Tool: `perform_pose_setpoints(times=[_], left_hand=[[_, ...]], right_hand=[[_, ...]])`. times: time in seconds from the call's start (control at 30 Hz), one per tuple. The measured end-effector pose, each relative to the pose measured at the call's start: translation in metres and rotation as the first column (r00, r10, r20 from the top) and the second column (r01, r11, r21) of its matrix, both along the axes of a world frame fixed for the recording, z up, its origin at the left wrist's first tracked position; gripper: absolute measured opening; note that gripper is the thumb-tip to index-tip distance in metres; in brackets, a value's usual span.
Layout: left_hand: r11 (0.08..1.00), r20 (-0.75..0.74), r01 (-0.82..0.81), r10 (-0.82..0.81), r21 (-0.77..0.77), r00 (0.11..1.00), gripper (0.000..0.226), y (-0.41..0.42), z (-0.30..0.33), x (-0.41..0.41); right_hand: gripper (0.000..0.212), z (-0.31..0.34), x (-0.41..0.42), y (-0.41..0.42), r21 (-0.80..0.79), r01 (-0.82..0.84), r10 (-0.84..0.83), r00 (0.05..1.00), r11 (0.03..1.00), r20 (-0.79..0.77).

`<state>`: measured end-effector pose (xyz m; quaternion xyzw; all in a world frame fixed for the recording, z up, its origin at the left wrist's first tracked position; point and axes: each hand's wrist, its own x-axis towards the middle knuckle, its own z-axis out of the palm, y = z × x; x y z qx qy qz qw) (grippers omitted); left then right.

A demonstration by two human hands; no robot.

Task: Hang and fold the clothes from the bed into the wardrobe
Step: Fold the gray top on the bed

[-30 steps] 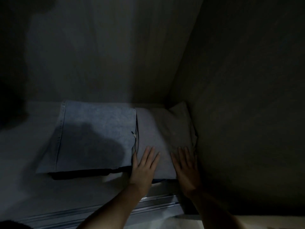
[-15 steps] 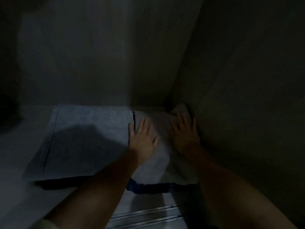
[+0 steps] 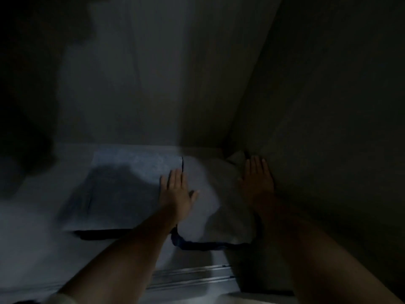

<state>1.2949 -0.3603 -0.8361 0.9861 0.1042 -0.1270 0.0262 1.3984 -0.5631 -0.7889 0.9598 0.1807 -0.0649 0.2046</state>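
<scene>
My left hand (image 3: 176, 189) and right hand (image 3: 257, 178) lay flat, fingers straight, pressing the folded pale garment (image 3: 215, 207) on the wardrobe shelf (image 3: 32, 238); folded jeans (image 3: 122, 185) sat just beside my left hand.

Two folded piles lie side by side on the wardrobe shelf (image 3: 32, 233) — the folded jeans (image 3: 122, 189) to the left, the folded cloth (image 3: 210, 194) to the right, pushed into the corner against the side wall (image 3: 328, 128). The left hand (image 3: 176, 194) rests flat across the seam between them, the right hand (image 3: 257, 181) flat on the cloth's far right edge beside the wall — the door track (image 3: 192, 277) runs along the shelf's front edge.
</scene>
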Motion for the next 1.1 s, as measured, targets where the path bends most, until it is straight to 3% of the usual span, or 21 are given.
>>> perform_pose_setpoints(times=[0.13,0.23,0.33,0.57,0.83,1.1], left_hand=[[0.999,0.026,-0.007,0.008,-0.045,1.0,0.067,0.018,0.103,-0.006],[0.997,0.148,0.08,-0.078,-0.004,0.986,0.046,0.018,0.203,-0.012],[0.994,0.194,0.094,-0.081,-0.06,0.978,0.036,0.016,0.293,-0.025],[0.996,0.16,0.063,-0.052,-0.062,0.986,0.026,0.02,0.462,-0.047],[0.985,0.136,0.164,-0.155,-0.052,0.978,0.026,0.01,0.573,-0.081],[0.944,0.134,0.329,-0.322,-0.032,0.937,0.029,-0.021,0.611,-0.131]], right_hand=[[0.053,0.102,-0.015,0.013,0.023,0.02,-0.018,0.996,1.0,-0.088],[0.035,0.19,-0.028,0.034,0.095,0.006,0.011,0.983,0.995,-0.185],[0.03,0.276,-0.045,0.054,0.057,-0.065,0.073,0.983,0.996,-0.166],[0.035,0.444,-0.087,0.07,0.263,-0.116,0.152,0.981,0.958,-0.124],[0.036,0.544,-0.131,0.044,0.326,-0.068,0.104,0.99,0.943,-0.095],[0.035,0.561,-0.21,0.002,0.373,0.098,-0.078,0.995,0.923,-0.069]])
